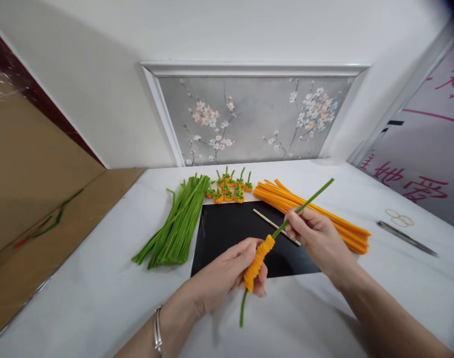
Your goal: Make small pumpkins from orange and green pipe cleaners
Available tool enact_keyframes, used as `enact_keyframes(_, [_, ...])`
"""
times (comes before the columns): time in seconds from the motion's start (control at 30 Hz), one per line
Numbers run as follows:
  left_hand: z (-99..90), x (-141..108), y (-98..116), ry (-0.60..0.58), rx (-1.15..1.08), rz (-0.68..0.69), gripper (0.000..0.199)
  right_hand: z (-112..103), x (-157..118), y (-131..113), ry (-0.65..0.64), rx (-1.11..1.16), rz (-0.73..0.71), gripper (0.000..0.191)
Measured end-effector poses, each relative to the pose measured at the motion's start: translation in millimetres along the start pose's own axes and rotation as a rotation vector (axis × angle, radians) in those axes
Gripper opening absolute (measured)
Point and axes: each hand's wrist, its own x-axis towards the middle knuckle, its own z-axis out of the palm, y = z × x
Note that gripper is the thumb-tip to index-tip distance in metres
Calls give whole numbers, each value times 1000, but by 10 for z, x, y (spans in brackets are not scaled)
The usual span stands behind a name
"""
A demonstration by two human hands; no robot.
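Note:
My left hand is closed around a coil of orange pipe cleaner, fingers behind it and thumb in front. A green pipe cleaner runs through the coil, slanting up to the right, with a short end sticking out below. Between thumb and fingertips, my right hand pinches this green stem above the coil. Both hands are raised over the front of a black mat. A thin wooden stick lies on the mat, partly behind the right hand.
Green pipe cleaners are bundled at left, orange pipe cleaners at right. Several small orange-and-green pumpkin shapes stand behind the mat. Tweezers and rubber bands lie far right. A cardboard sheet borders the left side.

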Motion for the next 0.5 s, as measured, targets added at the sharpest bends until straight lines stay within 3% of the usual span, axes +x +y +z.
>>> enact_keyframes(0.17, [82, 41, 5, 110, -44, -83, 35, 110, -47, 6, -47, 23, 19, 31])
enact_keyframes(0.5, [80, 78, -78, 114, 82, -57, 37, 158, -76, 47, -144, -50, 51, 33])
